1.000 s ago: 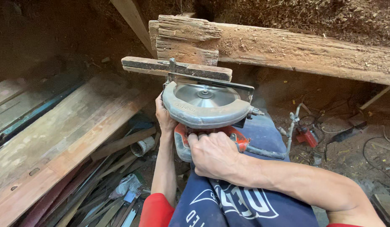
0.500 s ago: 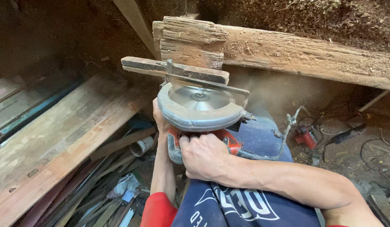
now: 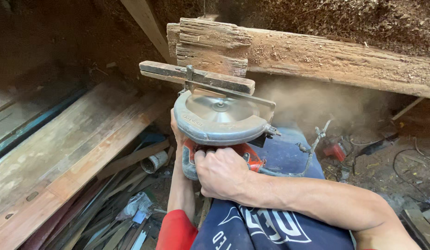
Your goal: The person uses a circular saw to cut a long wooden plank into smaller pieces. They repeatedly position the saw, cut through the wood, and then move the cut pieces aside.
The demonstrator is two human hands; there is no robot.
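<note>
We hold the round saw [image 3: 219,118] tight with our right hand [image 3: 222,172] and maybe left hand [image 3: 177,132], cutting the small wood piece [image 3: 196,77]; next we push slowly.

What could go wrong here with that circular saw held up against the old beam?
The circular saw is held sideways at the weathered beam, with its blade face exposed; a kickback could throw it toward the right hand and left hand. Sawdust clouds the air, possibly hiding the cut. The cord hangs close by.
</note>
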